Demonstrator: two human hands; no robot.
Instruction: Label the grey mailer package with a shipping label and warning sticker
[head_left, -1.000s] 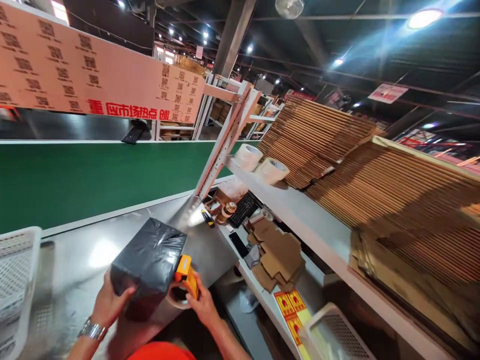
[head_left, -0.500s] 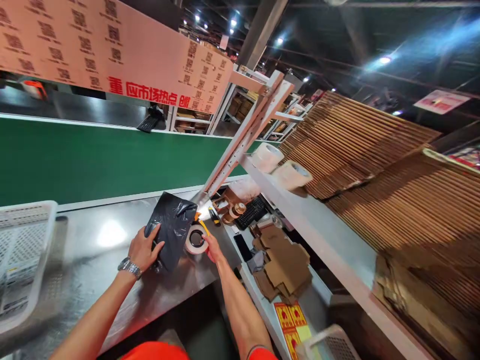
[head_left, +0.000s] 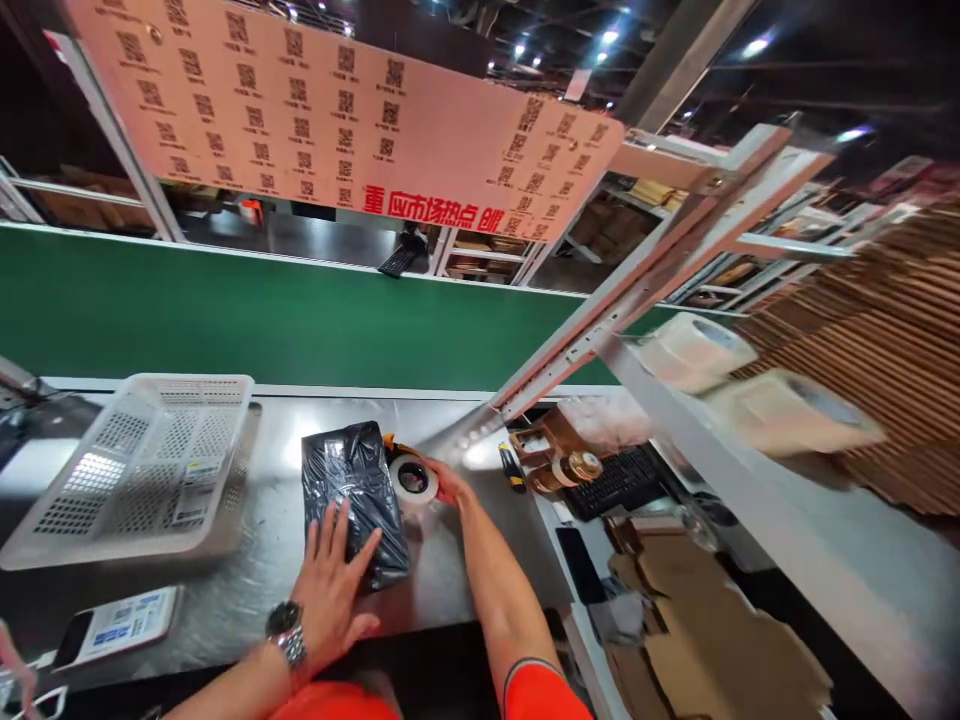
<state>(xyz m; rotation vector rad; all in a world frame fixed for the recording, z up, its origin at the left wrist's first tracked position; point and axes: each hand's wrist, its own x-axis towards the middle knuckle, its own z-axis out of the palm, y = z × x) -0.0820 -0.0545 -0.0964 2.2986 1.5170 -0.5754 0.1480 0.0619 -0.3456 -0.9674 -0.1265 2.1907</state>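
Steel bench carries your black-wrapped parcel; your left hand lies flat and open on it, while your right hand grips the tape dispenser against its side.

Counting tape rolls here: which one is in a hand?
The roll in the dispenser, gripped by the right hand beside the black parcel; the shelf rolls lie untouched.

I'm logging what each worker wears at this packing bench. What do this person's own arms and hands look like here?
Both arms are bare from the short orange sleeves down, with no gloves. The left hand has a silver metal wristwatch with a dark face on its wrist. The right hand shows no watch or ring. The orange sleeve on the right arm has a thin dark band at its hem.
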